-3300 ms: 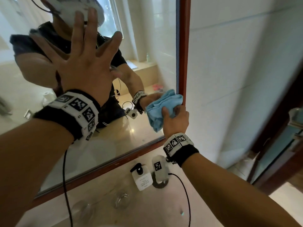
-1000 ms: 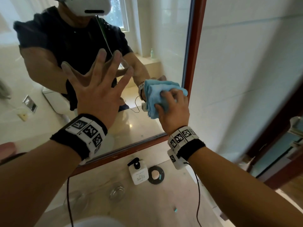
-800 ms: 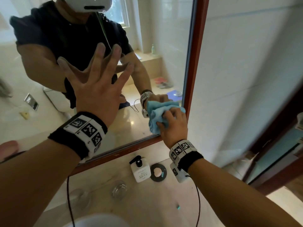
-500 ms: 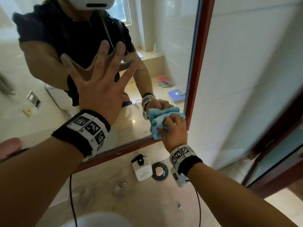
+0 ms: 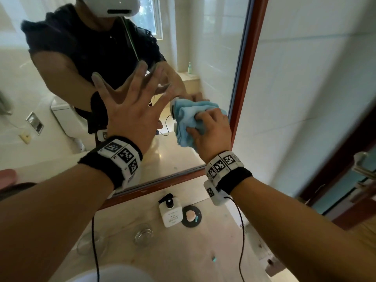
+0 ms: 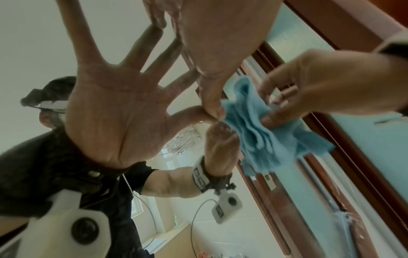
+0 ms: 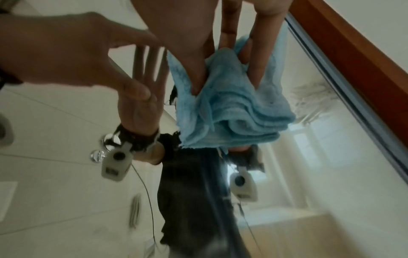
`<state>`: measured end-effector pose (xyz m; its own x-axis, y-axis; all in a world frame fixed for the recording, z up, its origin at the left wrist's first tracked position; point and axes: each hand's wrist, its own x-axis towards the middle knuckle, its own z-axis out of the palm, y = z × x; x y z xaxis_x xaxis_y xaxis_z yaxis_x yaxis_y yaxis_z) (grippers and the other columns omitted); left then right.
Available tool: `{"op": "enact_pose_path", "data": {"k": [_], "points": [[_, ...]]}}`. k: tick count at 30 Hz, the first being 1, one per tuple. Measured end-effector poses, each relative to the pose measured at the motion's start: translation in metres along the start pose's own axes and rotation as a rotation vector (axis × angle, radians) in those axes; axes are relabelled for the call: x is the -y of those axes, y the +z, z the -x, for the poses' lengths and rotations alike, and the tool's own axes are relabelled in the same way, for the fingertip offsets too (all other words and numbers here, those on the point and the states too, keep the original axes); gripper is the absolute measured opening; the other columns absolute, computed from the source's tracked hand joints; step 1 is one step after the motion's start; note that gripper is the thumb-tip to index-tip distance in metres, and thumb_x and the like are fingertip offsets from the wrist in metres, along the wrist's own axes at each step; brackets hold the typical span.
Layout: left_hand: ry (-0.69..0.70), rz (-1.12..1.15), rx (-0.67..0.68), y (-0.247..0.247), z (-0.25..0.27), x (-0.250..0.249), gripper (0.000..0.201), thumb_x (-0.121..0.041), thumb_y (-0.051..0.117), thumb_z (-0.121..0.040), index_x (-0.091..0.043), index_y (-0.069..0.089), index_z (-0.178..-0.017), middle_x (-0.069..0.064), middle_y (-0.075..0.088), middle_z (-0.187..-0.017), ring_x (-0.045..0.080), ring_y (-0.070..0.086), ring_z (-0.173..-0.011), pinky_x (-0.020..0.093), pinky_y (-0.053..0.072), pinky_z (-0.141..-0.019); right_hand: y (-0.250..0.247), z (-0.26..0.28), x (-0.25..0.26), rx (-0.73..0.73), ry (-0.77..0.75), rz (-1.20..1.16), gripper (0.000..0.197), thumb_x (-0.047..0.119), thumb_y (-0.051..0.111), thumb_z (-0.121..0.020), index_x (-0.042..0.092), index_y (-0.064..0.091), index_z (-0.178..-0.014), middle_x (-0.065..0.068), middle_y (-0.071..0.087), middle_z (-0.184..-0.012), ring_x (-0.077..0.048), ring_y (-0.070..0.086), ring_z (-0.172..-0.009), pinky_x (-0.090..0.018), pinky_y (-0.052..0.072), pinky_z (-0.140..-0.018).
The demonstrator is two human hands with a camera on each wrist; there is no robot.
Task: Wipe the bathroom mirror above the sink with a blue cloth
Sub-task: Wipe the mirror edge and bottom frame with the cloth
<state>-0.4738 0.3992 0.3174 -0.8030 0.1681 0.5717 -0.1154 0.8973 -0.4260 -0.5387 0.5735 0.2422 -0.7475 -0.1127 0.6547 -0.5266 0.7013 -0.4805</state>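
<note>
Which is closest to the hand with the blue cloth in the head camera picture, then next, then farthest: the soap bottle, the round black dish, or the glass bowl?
From the right hand:
1. Round black dish, below on the counter.
2. Soap bottle, beside the dish; nearly a tie.
3. Glass bowl, farther left.

The right hand [image 5: 211, 135] with the blue cloth [image 5: 188, 124] sits just beside the mirror's red-brown frame [image 5: 247, 68], which blocks travel rightward. To its left the spread left hand [image 5: 132, 119] stands in the way, its thumb apparently touching the cloth. Glass above both lies open. Below, a pump bottle [image 5: 171, 212] stands on the surface [image 5: 183, 253].
</note>
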Motion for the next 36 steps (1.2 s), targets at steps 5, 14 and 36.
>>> {"op": "enact_pose_path", "data": {"k": [5, 14, 36], "points": [[-0.002, -0.004, -0.011, 0.002, 0.001, 0.000, 0.095, -0.051, 0.068, -0.080, -0.039, 0.010, -0.154, 0.001, -0.010, -0.164, 0.027, -0.008, -0.151, 0.083, 0.015, -0.097, -0.015, -0.025, 0.021, -0.092, -0.068, 0.008, 0.029, 0.030, 0.073, -0.082, 0.019, 0.066, -0.108, -0.004, 0.056, -0.118, -0.029, 0.049, -0.108, -0.027, 0.037, -0.073], [0.024, -0.019, -0.025, 0.006, 0.004, 0.005, 0.084, -0.053, 0.061, -0.085, -0.040, 0.014, -0.153, -0.001, -0.011, -0.164, 0.027, -0.010, -0.151, 0.082, 0.008, -0.101, 0.019, 0.013, 0.007, -0.032, -0.093, 0.078, 0.026, 0.033, 0.072, -0.082, 0.016, 0.066, -0.101, -0.005, 0.058, -0.112, -0.031, 0.049, -0.103, -0.032, 0.045, -0.061], [0.088, 0.095, -0.008, 0.027, 0.031, 0.044, 0.078, -0.028, 0.060, -0.090, -0.037, 0.018, -0.154, 0.002, 0.010, -0.164, 0.028, 0.005, -0.151, 0.067, 0.006, -0.114, 0.081, 0.091, -0.028, 0.131, -0.001, 0.120, 0.021, 0.022, 0.079, -0.075, 0.013, 0.063, -0.085, -0.009, 0.058, -0.096, -0.035, 0.052, -0.088, -0.037, 0.049, -0.064]]}}
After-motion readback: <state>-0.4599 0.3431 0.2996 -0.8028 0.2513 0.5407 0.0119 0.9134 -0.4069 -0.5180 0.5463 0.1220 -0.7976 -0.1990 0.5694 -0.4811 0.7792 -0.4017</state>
